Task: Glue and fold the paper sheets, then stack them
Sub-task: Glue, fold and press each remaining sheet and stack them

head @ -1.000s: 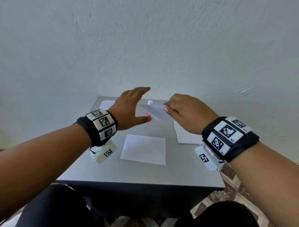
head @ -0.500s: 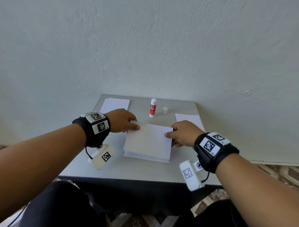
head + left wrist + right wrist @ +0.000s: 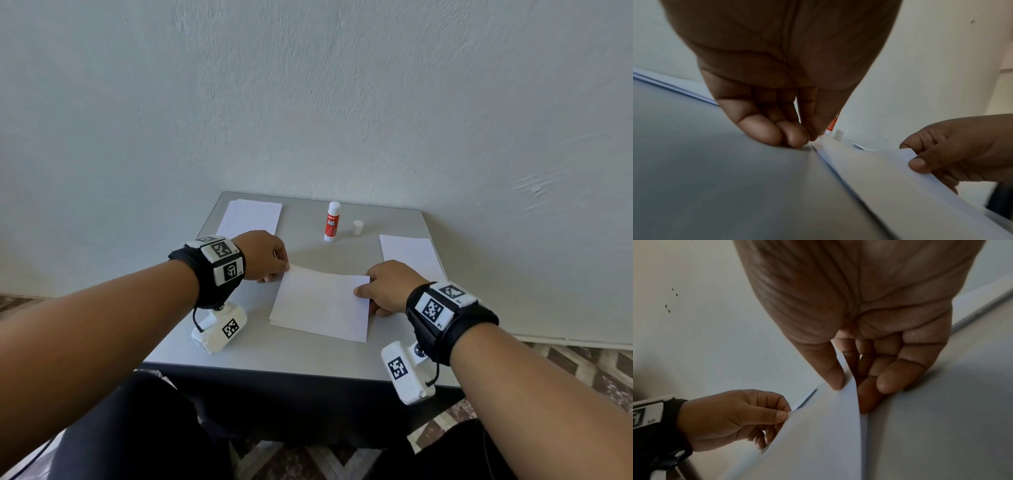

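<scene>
Down by my knees I see my black trousers and a floor with brown and white zigzag tiles. In front of me is a small grey table with a smooth flat top.

On the near middle of the table lies a white paper sheet, on top of another white sheet. My left hand pinches its far left corner between thumb and fingers, and my other fingertips touch the table. My right hand pinches its right edge, thumb on top and fingers under, so that edge is lifted a little off the sheet below.

Further back on the right, past my right hand, is a flat pile of white paper. At the far left corner is another flat pile of white paper. Between them, near the back, a red and white glue stick stands up with its lid off. Its small white cap stands just beside it on the right.

Behind the table is a plain, pale, bumpy wall.
</scene>
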